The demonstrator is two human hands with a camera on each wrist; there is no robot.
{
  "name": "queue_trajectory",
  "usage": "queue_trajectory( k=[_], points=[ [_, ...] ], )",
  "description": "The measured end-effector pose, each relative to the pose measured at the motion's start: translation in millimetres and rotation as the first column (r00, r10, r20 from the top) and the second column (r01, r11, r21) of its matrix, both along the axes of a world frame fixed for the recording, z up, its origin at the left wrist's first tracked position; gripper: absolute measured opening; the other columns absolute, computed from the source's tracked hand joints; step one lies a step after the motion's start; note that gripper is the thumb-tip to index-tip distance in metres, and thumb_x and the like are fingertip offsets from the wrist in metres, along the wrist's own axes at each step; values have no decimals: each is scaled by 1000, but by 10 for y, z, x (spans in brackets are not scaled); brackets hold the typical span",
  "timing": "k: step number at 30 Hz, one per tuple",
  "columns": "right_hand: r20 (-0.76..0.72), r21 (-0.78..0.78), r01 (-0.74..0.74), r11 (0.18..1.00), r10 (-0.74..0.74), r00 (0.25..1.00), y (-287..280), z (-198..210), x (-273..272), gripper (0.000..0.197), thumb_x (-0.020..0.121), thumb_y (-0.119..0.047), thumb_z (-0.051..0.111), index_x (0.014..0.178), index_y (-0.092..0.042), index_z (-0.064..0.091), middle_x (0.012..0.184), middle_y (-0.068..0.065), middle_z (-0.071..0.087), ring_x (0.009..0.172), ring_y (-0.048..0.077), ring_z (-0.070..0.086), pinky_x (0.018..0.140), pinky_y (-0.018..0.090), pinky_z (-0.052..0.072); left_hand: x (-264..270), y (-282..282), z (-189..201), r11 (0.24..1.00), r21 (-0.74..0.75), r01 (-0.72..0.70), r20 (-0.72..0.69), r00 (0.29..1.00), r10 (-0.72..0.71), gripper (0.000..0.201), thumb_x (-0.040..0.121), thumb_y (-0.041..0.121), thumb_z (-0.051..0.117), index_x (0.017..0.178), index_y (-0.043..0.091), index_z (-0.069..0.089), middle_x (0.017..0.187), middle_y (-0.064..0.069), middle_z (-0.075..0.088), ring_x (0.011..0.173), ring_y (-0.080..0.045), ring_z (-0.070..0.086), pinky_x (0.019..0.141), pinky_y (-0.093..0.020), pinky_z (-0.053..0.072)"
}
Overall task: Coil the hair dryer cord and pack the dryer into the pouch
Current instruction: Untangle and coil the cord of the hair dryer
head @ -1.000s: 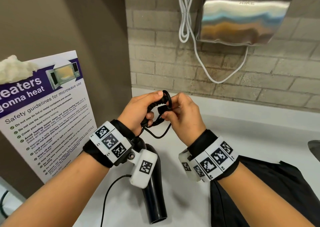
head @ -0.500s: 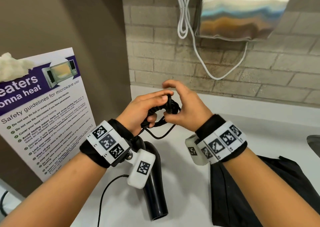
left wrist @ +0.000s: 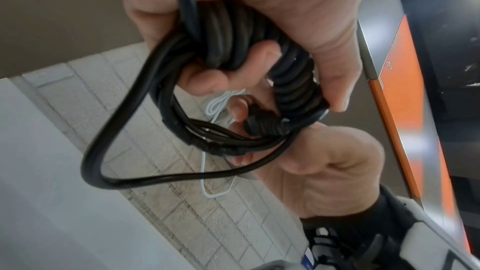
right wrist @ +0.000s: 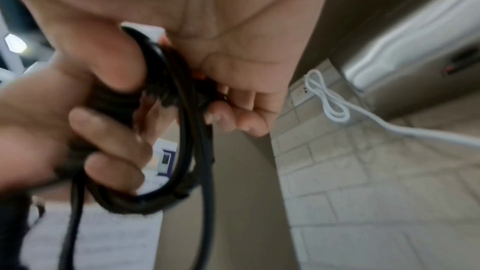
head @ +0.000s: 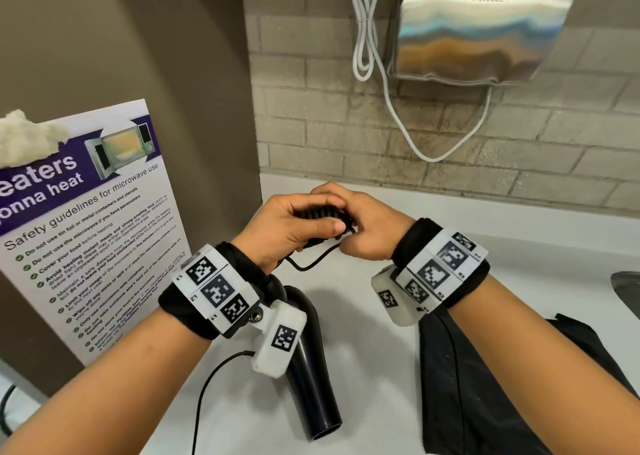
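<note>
Left grip curls around coiled black cord; right grip pinches the cord's end against the bundle. Hair dryer lies on surface below left grip, pouch below right.

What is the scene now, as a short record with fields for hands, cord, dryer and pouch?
left hand: grips the coiled black cord
right hand: pinches the cord's end at the coil
loose cord: one loop hangs below the hands
hair dryer: black, lying on the white counter, not packed
pouch: black, on the counter at right
</note>
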State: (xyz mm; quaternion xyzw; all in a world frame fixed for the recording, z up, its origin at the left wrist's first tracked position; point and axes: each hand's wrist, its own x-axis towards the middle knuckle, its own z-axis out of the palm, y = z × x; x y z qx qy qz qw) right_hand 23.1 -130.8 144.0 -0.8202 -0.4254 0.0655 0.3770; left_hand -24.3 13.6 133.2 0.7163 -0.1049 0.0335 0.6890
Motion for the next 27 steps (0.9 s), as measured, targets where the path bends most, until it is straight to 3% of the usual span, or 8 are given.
queue_trajectory(
  k=[3,5,11,15,18,21,22,27],
  points=[
    [-205,134,-13,991,41,978,-63,45,86,49,57,-7,41,104,-13,54,96,7,59,87,18,56,74,31,45,-11,-7,6,1000,-14,0,10,1000,0,20,59,10,71,70,27,73,57,12,64,45,2,48,40,-10,32],
    [-233,191,41,981,5,972,-73,37,148,29,75,-17,38,95,-16,58,84,2,59,69,5,51,64,22,40,-21,-25,14,1000,-25,7,17,1000,-6,26,69,-6,66,75,19,68,56,12,65,44,3,51,40,-7,33],
    [-292,23,1,1000,6,956,-98,-18,280,24,88,-11,48,104,5,56,81,0,58,61,-9,57,64,6,44,-56,-69,39,993,-73,97,47,994,-94,33,72,-21,55,77,9,67,55,7,66,50,0,61,47,-7,43],
    [-320,-1,-63,998,60,946,-112,23,293,46,80,-14,47,116,13,50,95,7,57,68,-8,58,71,8,46,-57,-82,14,990,-93,105,59,993,-100,43,68,-18,59,62,22,75,61,6,69,57,-3,64,53,-10,48],
    [-273,-10,-19,1000,16,962,-110,62,265,40,77,-18,46,104,10,54,86,12,57,75,12,57,75,24,46,-38,-92,1,989,-115,92,80,993,-83,35,70,-15,63,70,19,73,61,8,68,55,0,62,52,-9,46],
    [-270,105,51,993,-21,963,-106,49,256,6,90,-8,49,88,-10,54,77,3,58,65,3,58,68,18,46,-17,-82,-17,987,-116,110,114,989,-97,22,56,24,84,76,28,75,72,11,67,56,1,55,48,-10,37],
    [-263,143,80,986,-40,964,-99,48,250,14,92,-4,46,84,-15,51,75,1,57,60,-1,57,66,16,45,-3,-72,-32,988,-114,101,115,989,-88,24,54,32,85,77,31,75,80,11,66,60,0,55,50,-11,38],
    [-231,266,189,945,-128,965,-51,20,224,21,93,-6,45,80,-22,46,69,2,56,65,19,52,67,34,43,33,-63,-26,993,-112,31,97,995,-21,14,75,25,67,81,34,75,84,9,68,73,-3,61,68,-18,48]
  ],
)
